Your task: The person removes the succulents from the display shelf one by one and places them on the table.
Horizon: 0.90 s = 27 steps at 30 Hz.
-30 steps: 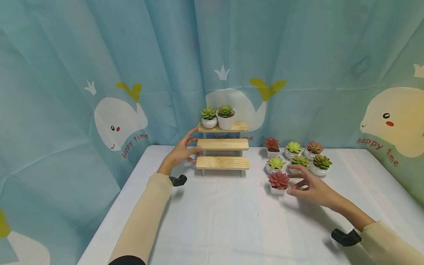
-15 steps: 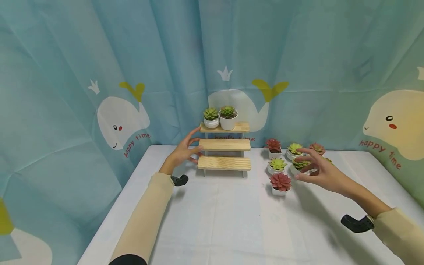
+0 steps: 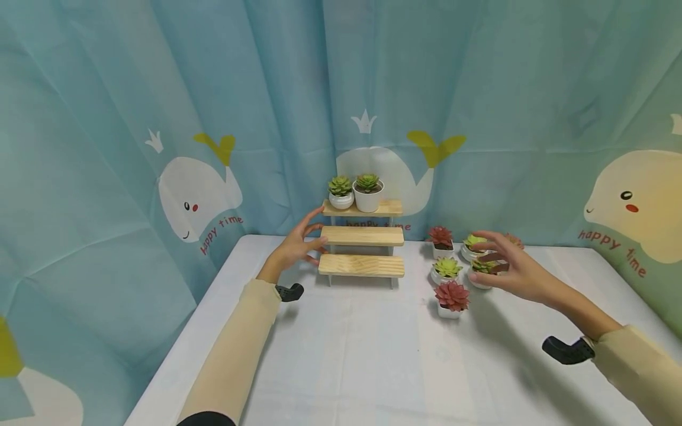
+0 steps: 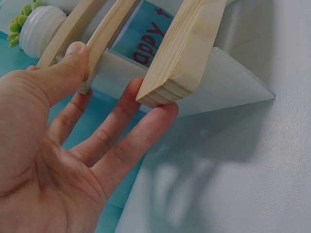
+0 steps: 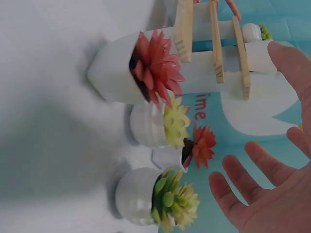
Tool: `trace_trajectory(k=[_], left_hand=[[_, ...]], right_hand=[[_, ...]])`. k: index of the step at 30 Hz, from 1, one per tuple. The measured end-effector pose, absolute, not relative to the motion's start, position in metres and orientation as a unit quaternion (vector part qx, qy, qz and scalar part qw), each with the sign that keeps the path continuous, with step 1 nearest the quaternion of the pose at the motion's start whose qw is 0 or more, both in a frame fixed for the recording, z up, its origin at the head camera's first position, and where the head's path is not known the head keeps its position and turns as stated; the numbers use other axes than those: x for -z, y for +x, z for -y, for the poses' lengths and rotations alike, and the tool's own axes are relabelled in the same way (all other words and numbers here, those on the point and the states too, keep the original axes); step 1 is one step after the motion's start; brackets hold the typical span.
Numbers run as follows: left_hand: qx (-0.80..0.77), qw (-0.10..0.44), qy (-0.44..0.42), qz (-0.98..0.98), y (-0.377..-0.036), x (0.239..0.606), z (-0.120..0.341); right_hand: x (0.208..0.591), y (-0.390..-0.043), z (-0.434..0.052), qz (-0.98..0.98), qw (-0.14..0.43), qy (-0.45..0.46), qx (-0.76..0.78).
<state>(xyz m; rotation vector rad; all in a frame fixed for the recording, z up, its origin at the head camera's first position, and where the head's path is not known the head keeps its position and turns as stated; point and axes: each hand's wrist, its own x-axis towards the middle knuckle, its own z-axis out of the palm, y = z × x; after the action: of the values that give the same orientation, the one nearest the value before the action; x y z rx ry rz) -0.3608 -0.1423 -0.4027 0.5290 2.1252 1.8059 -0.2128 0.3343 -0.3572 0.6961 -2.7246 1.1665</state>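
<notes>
**Hands at the stand and the pots**

On the white table [image 3: 346,355], my left hand [image 3: 295,247] rests against the left end of the wooden stand [image 3: 362,239], fingers [image 4: 146,131] straight (thumb on the middle step). My right hand [image 3: 508,266] hovers spread wide, holding nothing, above a green succulent pot [image 3: 479,272] among the cluster right of the stand.

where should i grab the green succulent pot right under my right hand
Take the green succulent pot by its round white body, fingers coming down from above and the near right, where the right hand hovers open. The leaves look fragile, and another pot crowds its left side.
</notes>
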Motion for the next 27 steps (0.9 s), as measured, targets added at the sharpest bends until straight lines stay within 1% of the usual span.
trace_trajectory(k=[8,15,19,27], left_hand=[[-0.627,0.150,0.182,-0.742,-0.361,0.405,0.144],[-0.627,0.149,0.184,-0.742,-0.362,0.406,0.144],[-0.627,0.149,0.181,-0.743,-0.362,0.405,0.144],[-0.626,0.149,0.184,-0.743,-0.360,0.404,0.143]], right_hand=[[0.345,-0.230,-0.322,0.894,0.059,0.244,-0.372],[0.334,-0.242,-0.309,0.897,0.042,0.229,-0.375],[0.329,-0.253,-0.301,0.894,0.037,0.235,-0.379],[0.323,-0.273,-0.282,0.896,0.040,0.222,-0.382]])
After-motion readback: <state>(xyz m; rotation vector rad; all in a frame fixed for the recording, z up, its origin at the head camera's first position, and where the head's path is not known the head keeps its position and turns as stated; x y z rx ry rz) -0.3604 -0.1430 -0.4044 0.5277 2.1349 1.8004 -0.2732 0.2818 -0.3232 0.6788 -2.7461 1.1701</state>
